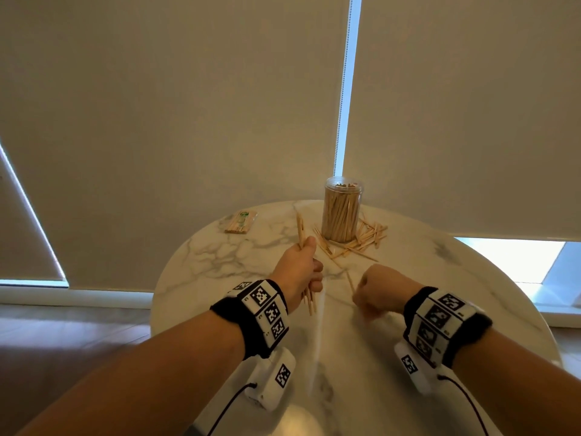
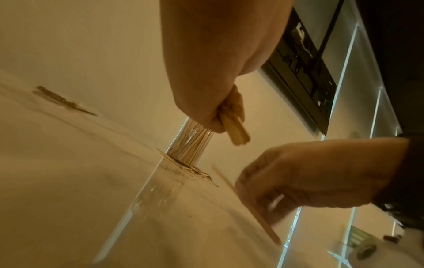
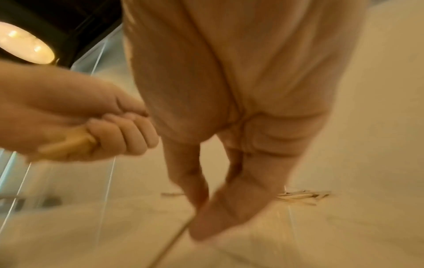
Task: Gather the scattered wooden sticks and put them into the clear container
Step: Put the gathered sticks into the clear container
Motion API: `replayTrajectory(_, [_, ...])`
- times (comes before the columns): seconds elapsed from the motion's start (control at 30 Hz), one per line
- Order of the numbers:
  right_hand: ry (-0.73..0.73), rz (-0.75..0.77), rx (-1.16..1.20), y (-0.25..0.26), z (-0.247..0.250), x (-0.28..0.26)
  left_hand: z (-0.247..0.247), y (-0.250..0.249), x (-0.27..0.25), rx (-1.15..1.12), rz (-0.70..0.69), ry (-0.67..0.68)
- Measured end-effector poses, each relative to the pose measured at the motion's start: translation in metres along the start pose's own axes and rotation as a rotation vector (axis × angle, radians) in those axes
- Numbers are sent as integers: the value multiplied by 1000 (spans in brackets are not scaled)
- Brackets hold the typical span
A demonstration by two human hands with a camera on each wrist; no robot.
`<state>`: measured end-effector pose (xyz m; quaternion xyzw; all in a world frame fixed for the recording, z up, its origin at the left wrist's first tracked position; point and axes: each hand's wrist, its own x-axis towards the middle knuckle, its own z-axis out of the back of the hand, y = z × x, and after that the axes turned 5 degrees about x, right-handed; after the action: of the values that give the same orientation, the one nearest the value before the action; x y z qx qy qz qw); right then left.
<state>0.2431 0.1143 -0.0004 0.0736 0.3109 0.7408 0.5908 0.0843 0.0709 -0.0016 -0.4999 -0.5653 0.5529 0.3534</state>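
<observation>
A clear container (image 1: pixel 342 212), nearly full of upright wooden sticks, stands at the far side of the round marble table (image 1: pixel 220 269). Loose sticks (image 1: pixel 355 240) lie scattered around its base. My left hand (image 1: pixel 306 272) grips a bundle of sticks (image 1: pixel 301 234) above the table, nearer than the container. The bundle's lower ends (image 2: pixel 235 128) poke out below the fist. To its right, my right hand (image 1: pixel 361 297) pinches a single stick (image 1: pixel 349 281) between thumb and finger, low over the table. That stick (image 3: pixel 174 242) slants down from the fingertips.
A small wrapped packet of sticks (image 1: pixel 241 222) lies at the table's far left. Roller blinds hang behind the table, with wooden floor to the left. Bare marble lies between my hands and the near edge.
</observation>
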Motion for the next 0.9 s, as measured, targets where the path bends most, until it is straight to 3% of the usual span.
replayTrajectory(0.1, [-155, 236, 490, 14, 1, -8, -2, 6, 1, 17, -28, -22])
replayTrajectory(0.17, [-192, 342, 615, 27, 0, -16, -6, 7, -2, 20, -44, 13])
replayTrajectory(0.37, [-240, 400, 371, 35, -7, -17, -16, 5, -6, -58, -9, 84])
replayTrajectory(0.47, [-92, 408, 433, 32, -4, -21, -8, 5, 3, -4, -89, -15])
replayTrajectory(0.53, [63, 331, 320, 29, -4, -25, -4, -2, 10, -5, -120, -86])
replayTrajectory(0.63, [218, 294, 170, 31, -13, -31, -6, -13, 8, -200, -112, -66])
replayTrajectory(0.73, [69, 401, 282, 32, -15, -29, -12, -12, 2, -212, -90, 9])
replayTrajectory(0.9, [148, 271, 2, 36, 6, -24, 2, -6, 7, 43, -113, 49])
